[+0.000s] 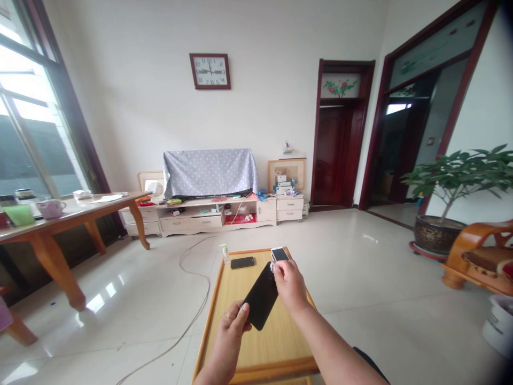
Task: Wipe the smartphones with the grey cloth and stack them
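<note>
A black smartphone (260, 299) is held tilted above the small wooden table (224, 315). My left hand (232, 323) grips its lower left edge, thumb on top. At the phone's upper end, my right hand (289, 280) pinches a small crumpled white piece (273, 267), perhaps tissue or cloth, against the surface. On the table behind lies a second dark phone (242, 262). Beside it stands a small clear pump bottle (225, 254) with a greenish tint. A white phone (279, 254) rests at the far right corner, partly covered by my right hand.
A long cable (208, 283) runs across the tiled floor on the left. The dining table (72, 214) stands at left with a pink mug (51, 208). A potted plant (438, 235), wooden chair (473, 246) and white bucket (499, 323) are at right. A low cabinet (192, 223) lines the wall.
</note>
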The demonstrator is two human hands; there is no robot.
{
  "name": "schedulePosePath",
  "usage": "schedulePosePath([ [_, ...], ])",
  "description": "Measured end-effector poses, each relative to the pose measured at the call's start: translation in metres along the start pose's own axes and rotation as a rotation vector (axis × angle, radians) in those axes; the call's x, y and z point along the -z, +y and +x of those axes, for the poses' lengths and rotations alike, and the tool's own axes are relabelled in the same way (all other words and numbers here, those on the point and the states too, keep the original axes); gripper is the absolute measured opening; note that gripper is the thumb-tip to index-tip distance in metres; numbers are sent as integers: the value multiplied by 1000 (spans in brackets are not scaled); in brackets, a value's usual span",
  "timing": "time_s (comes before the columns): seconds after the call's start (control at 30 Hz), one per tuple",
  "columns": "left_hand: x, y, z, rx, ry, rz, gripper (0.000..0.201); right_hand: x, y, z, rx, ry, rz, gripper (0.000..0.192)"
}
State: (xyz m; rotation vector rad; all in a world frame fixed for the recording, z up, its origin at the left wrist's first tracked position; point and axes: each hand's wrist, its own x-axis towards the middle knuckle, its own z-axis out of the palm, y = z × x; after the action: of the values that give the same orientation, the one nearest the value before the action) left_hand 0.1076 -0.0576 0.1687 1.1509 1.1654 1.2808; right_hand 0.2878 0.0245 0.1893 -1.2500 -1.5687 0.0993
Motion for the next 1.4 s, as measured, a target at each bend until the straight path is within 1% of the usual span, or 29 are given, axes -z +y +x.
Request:
schedulePosePath([
  [0.07, 0, -1, 1, 2, -1, -1, 43, -5, -4, -9, 28, -29, 14, 20],
  [0.1, 0, -1, 2, 0, -2, 4, 43, -9, -10, -18, 58, -68, 29, 21],
  [0.17, 0, -1, 4, -8, -9, 16, 43, -17, -23, -37, 149, -196, 63, 22],
  [0.2, 0, -1, 5, -13, -16, 22, 43, -19, -27, -42, 175, -223, 74, 22],
  [0.27, -1, 0, 6, -15, -25, 30, 43, -20, -28, -37, 149, -192, 58, 23],
  [0.33, -2, 2, 5, -2, -24, 28, 42, -14, -15, -18, 50, -74, 11, 24],
  [0.43, -2, 2, 3, 28, -1, -19, 41, -4, 19, 10, -120, 51, 40, 27],
  [0.5, -2, 0, 3, 46, 15, -68, 41, -3, 38, 14, -258, 91, 149, 32],
  [0.57, -2, -3, 5, 67, 26, -105, 41, -5, 50, 6, -396, 99, 310, 37],
  [0.67, -4, -10, 11, 96, 35, -156, 41, -10, 54, -10, -537, 156, 527, 44],
  [0.73, -7, -13, 15, 103, 36, -199, 42, -11, 49, -15, -594, 216, 636, 46],
  [0.8, -10, -16, 18, 105, 42, -236, 43, -9, 40, -16, -632, 241, 728, 45],
  [0.87, -14, -17, 21, 104, 39, -256, 44, -7, 27, -17, -644, 219, 780, 43],
  [0.93, -17, -18, 23, 112, 38, -277, 42, -7, 14, -23, -654, 159, 797, 43],
  [1.07, -20, -17, 28, 111, 53, -358, 38, -20, -7, -54, -685, -4, 863, 45],
  [1.17, -17, -16, 31, 100, 53, -390, 34, -28, -12, -70, -665, -118, 907, 45],
  [1.23, -14, -16, 29, 108, 42, -379, 32, -27, -9, -65, -659, -129, 927, 45],
  [1.27, -14, -16, 28, 116, 34, -366, 33, -23, -6, -56, -665, -105, 938, 45],
  [1.4, -17, -16, 18, 154, 6, -326, 40, -4, 7, -8, -694, 82, 961, 46],
])
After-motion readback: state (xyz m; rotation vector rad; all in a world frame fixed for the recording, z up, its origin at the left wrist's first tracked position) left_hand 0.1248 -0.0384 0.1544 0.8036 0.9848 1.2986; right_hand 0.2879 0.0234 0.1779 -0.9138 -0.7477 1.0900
